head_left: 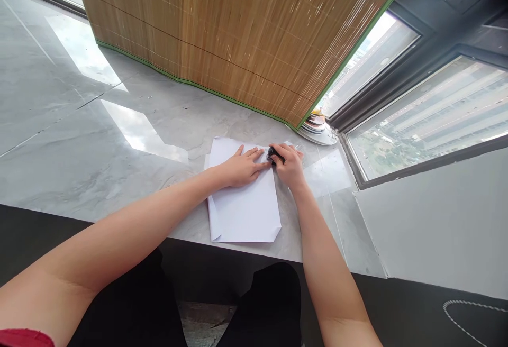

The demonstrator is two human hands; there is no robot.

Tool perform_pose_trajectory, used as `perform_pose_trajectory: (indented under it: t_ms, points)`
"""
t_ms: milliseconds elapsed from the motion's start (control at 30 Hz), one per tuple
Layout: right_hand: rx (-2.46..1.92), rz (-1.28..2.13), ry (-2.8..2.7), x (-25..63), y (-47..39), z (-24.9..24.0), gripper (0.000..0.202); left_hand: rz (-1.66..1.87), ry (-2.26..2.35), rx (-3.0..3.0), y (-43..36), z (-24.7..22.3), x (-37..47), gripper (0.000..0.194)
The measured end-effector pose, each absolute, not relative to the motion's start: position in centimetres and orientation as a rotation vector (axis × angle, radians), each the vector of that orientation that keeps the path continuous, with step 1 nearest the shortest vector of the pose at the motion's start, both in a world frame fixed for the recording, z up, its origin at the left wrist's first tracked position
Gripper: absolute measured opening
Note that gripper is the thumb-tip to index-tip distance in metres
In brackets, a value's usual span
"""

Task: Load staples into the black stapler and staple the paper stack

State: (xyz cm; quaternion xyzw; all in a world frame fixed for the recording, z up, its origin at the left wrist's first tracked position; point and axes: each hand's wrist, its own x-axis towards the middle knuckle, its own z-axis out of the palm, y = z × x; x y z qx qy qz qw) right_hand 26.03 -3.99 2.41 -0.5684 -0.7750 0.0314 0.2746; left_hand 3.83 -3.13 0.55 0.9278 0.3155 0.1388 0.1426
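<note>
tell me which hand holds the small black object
The right hand: it grips the small black object, while the left hand lies spread on the white paper.

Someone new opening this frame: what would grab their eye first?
Probably the big brown blind with green edging, filling the top middle. Next, the bright white paper near the grey surface's front edge, with the left hand flat on it. At its upper right edge, the right hand grips a small black tool.

Homelike corner — bamboo blind [222, 29], window [432, 119]; marbled ledge [79, 140]
</note>
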Motion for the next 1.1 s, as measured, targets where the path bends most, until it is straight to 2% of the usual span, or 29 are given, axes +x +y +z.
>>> perform_pose_trajectory:
  t_ms: [467,800,1100]
  points:
    - [-1.555,0.06,-2.125,25.7,-4.1,2.5,0.035,0.391,0.927,2.674,-3.3,0.8,4.0,0.053]
    - [-1.564,-0.083,-2.252,25.1,-4.4,2.2,0.036,0.359,0.937,2.678,-3.3,1.1,3.9,0.05]
    - [-1.674,-0.044,-1.883,27.8,-3.2,2.2,0.037,0.302,0.926,2.728,-3.2,1.5,3.4,0.052]
